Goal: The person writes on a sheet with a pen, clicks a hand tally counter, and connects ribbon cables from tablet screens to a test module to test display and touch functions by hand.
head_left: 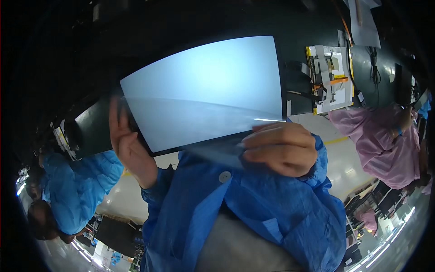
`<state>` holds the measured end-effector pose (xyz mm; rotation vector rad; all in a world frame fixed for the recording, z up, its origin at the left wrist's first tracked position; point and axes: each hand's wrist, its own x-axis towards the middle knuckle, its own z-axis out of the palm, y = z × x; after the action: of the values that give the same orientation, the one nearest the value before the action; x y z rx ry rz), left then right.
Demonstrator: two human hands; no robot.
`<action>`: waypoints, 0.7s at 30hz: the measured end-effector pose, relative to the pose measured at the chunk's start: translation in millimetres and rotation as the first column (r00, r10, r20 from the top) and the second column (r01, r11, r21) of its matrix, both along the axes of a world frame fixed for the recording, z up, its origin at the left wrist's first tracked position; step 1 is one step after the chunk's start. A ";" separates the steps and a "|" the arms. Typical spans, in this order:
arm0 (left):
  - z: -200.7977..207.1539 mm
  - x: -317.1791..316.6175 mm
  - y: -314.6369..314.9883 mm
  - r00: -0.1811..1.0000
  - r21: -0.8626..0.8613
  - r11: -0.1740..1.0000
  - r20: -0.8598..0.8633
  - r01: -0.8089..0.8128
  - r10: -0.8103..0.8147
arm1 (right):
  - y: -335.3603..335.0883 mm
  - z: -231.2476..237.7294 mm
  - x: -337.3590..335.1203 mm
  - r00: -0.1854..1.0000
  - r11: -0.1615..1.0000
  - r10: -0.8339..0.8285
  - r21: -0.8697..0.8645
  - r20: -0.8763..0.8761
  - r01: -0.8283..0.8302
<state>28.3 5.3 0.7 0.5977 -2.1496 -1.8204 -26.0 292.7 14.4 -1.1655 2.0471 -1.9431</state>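
A lit display panel (208, 75) with a white glowing face and a thin black border lies tilted in front of me. My left hand (129, 147) is at its left edge, the fingers running up along the side and the thumb near the frame; the fingertips are dim and slightly blurred. At the lower right edge, my right hand (283, 147) pinches a clear film (217, 154). The film is partly raised off the screen, with a curved edge crossing the lit face and a bright glint near my fingers. Motion blurs its loose lower part.
On the dark bench (299, 102) to the right lies an opened panel assembly (333, 79) with grey tape, an orange ribbon and cables. A black cable (374, 68) lies beyond it. People in blue (81, 190) and pink (376, 140) clothing sit at either side.
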 end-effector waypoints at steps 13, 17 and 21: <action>0.1 -7.0 10.8 0.990 -0.275 0.952 -0.078 -0.132 0.114 | -27.3 -5.2 20.1 0.764 0.817 0.572 -0.284 0.299 -0.501; -4.1 -11.1 -1.4 0.989 -0.364 0.920 -0.080 -0.149 0.128 | -23.1 -5.7 16.2 0.780 0.836 0.547 -0.246 0.305 -0.490; 8.4 0.3 -1.8 0.980 -0.347 0.918 -0.117 -0.191 0.160 | -3.3 9.1 -2.5 0.954 0.958 0.283 -0.081 0.095 -0.276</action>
<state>28.6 3.5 9.1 0.5891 -2.2115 -1.2939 -28.5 289.5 23.6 -1.2583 1.6725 -1.9025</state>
